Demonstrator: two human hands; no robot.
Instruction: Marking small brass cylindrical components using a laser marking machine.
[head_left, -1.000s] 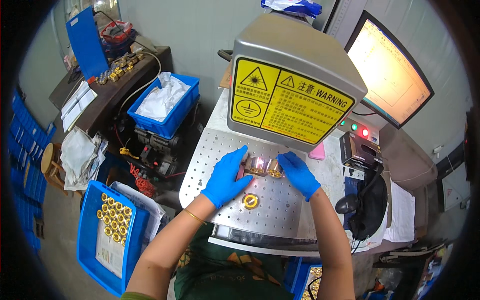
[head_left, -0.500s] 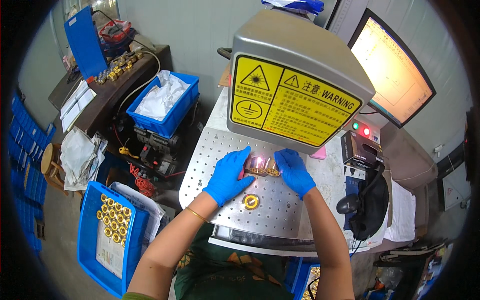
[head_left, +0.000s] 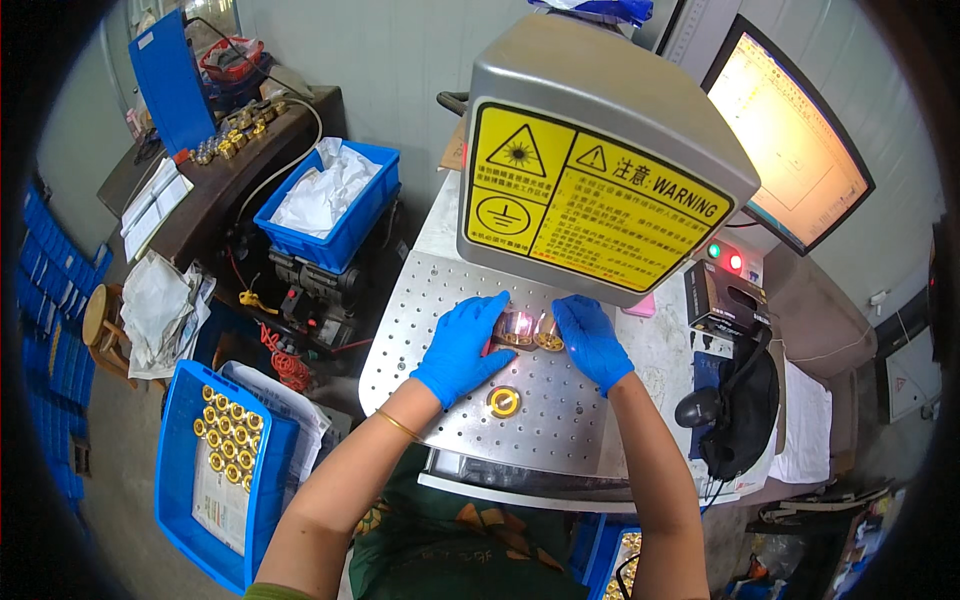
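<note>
Left hand [head_left: 462,347], thumb and fingers parted, grip unclear, and right hand [head_left: 590,343], grip also hidden, flank two shiny cylinders [head_left: 519,331] beyond the loose yellow ring [head_left: 503,413]; their pink glow [head_left: 519,320] has dimmed, suggesting a lull in the work there.

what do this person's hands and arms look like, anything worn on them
The left hand and right hand wear matching blue gloves. A thin gold-coloured bangle circles the left forearm; a green sleeve edge shows farther up it.
</note>
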